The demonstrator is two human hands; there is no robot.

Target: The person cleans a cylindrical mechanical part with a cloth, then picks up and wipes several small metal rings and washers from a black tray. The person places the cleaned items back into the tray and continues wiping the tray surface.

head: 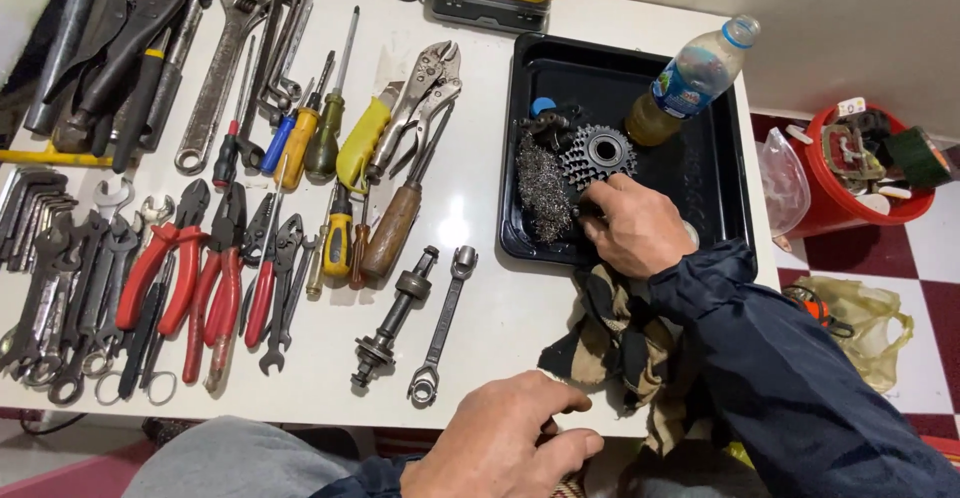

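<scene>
Left hand rests loosely curled at the near table edge, holding nothing, likely just bracing; hand tools fan out to its far left, a box wrench just beyond it. Rag lies between the hands, within reach. Right hand sits in the black tray, fingers closed at the sprocket cluster; grip itself hidden. Cluster: dark, toothed, greasy-looking, steel wool touching its left. Bottle stands beyond the hand.
</scene>
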